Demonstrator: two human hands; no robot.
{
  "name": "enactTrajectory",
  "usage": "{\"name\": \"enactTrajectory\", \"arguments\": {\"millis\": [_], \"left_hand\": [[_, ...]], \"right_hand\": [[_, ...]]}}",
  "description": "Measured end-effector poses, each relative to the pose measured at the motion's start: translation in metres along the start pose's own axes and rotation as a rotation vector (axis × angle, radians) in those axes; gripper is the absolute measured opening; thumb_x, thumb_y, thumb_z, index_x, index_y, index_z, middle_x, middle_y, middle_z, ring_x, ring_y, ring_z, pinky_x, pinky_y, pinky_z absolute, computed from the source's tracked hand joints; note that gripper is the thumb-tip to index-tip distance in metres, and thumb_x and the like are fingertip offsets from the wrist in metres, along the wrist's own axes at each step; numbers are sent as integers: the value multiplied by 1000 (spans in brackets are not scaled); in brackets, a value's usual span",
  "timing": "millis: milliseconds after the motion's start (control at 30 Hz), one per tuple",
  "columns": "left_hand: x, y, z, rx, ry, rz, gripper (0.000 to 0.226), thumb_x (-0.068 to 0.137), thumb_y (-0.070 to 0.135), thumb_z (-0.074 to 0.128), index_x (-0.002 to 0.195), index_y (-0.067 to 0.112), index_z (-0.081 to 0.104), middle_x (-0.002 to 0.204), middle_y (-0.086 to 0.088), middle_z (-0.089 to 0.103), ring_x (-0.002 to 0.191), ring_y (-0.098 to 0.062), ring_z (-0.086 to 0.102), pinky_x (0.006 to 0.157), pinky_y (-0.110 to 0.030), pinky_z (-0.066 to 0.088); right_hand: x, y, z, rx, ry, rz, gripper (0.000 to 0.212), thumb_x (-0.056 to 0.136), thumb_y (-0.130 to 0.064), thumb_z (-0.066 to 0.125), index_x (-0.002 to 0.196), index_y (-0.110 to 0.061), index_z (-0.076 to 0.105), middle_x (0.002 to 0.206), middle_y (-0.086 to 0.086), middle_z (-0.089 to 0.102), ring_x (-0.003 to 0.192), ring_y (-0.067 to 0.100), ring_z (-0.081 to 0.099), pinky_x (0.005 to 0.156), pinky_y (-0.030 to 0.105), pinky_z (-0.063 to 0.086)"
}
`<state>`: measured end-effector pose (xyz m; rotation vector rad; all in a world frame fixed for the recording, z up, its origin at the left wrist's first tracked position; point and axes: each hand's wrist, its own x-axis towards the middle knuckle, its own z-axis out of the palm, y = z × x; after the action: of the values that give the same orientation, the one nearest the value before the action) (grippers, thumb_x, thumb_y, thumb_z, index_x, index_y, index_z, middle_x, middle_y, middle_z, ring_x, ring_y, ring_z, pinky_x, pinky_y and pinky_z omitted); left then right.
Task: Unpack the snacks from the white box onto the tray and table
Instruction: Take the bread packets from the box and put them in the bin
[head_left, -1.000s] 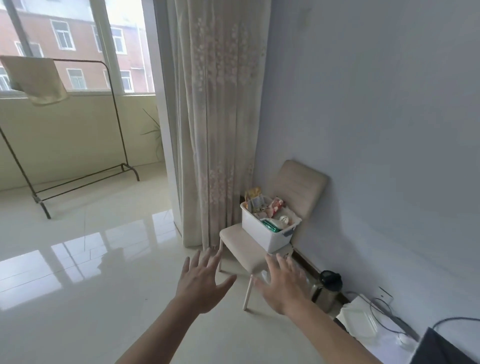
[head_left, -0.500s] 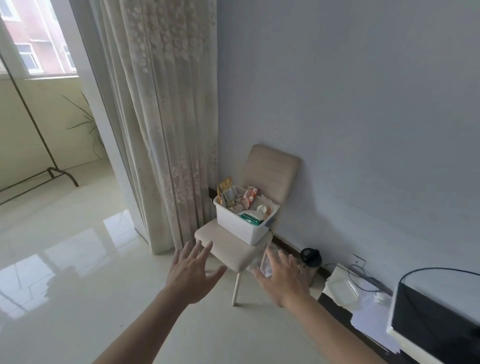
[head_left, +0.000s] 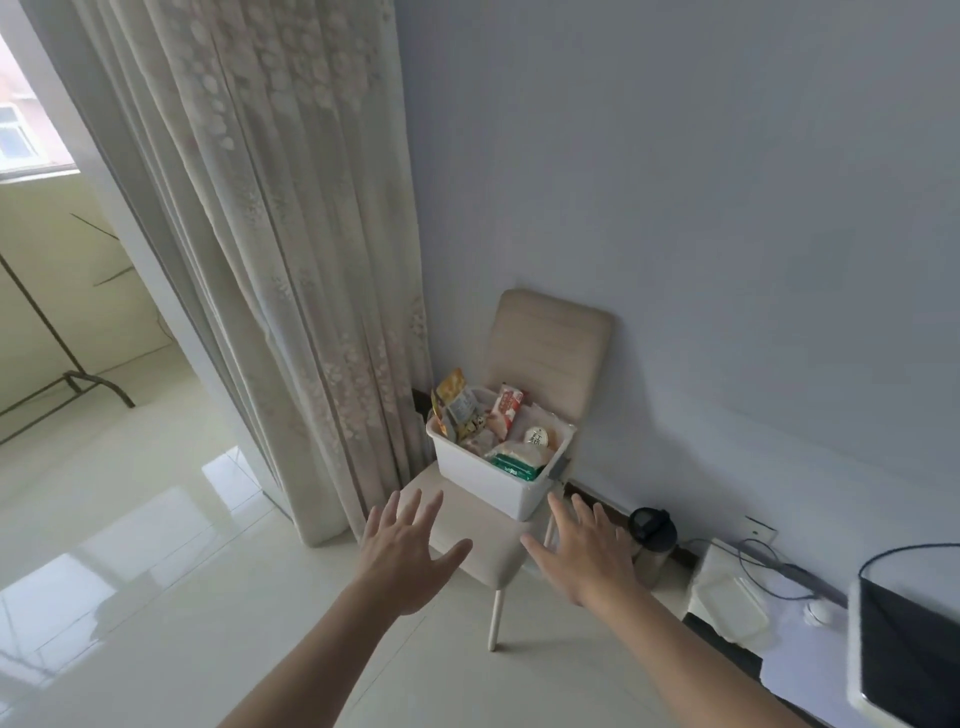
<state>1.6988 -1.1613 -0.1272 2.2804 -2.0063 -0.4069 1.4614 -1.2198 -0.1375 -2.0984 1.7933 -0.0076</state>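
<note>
Head view, approach step. White box (head_left: 493, 486), full of snacks (head_left: 506, 421), sits on the seat of a beige chair (head_left: 550, 343) against the wall, centre of frame. Left hand (head_left: 402, 558) and right hand (head_left: 584, 558) are held out just below it, fingers spread, palms down, holding nothing and clear of the box. What appears to be the tray (head_left: 727, 597) lies at lower right on a pale table (head_left: 810, 649). Judged next: close the gap, then grip the box sides or lift a top packet.
</note>
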Motion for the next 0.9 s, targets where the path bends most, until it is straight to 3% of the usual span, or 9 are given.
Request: {"name": "enactTrajectory", "arguments": {"millis": [400,667,900], "left_hand": [[182,-1,-20,38,-11,40,88,92,82,27,163,35,10,172,0,9,159,-28,0,127,-47,-2],[261,3,-24,42,-44,80,89,90,83,24,164,35,7,172,1,4,159,-26,-2,127,-48,-1],[331,-8,3,21,-94,169,91,87,87,20,163,37,5,172,1,8,159,-26,1,129,-46,4]], "right_hand": [[169,5,-41,6,-2,54,81,94,-76,29,161,-34,11,169,6,16,154,34,15,121,56,21],[227,15,-52,31,-5,110,83,92,-80,28,160,-39,4,169,6,16,155,34,14,121,55,21],[273,21,-27,142,-14,221,81,92,-78,32,160,-37,14,168,5,21,153,32,23,120,49,31]]}}
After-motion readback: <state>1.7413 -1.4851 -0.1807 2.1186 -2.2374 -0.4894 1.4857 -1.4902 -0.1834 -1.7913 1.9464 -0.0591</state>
